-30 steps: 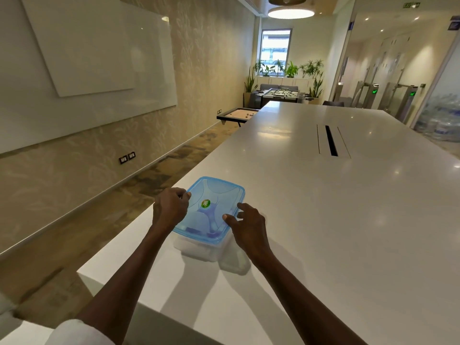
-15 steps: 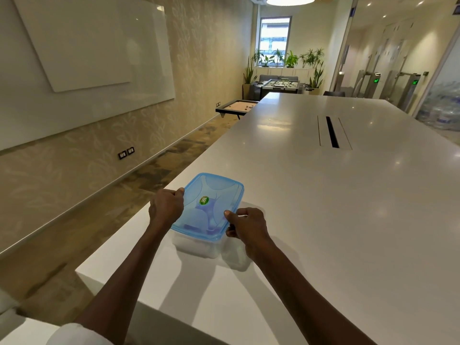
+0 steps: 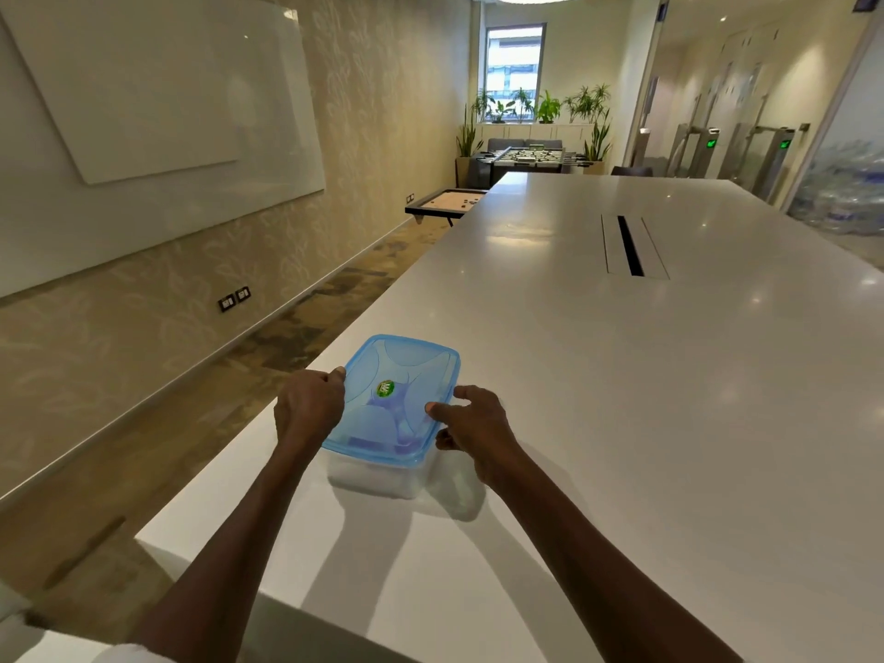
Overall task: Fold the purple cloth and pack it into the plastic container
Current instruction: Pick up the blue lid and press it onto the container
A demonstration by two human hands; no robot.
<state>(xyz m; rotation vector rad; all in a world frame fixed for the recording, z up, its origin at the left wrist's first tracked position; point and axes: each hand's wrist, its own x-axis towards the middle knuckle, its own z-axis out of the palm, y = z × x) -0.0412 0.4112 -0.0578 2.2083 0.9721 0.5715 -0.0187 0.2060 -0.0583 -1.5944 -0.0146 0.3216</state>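
A clear plastic container (image 3: 373,481) with a translucent blue lid (image 3: 411,363) stands near the left front corner of the white table (image 3: 622,423). A green round sticker sits on the lid. Through the lid a purple cloth (image 3: 404,425) shows as a dark violet shape inside. My left hand (image 3: 308,406) is curled over the lid's left edge. My right hand (image 3: 478,428) is at the lid's right edge, with the thumb on top of the lid and the fingers along the rim.
The table's left edge runs just beside the container, with floor below. A cable slot (image 3: 630,246) is set in the tabletop far ahead. A whiteboard hangs on the left wall. A games table and plants stand at the far end.
My right hand's fingers were spread, then clamped tight on the lid's right edge, and have now spread slightly again. My left hand stays on the left edge. The container has not shifted.
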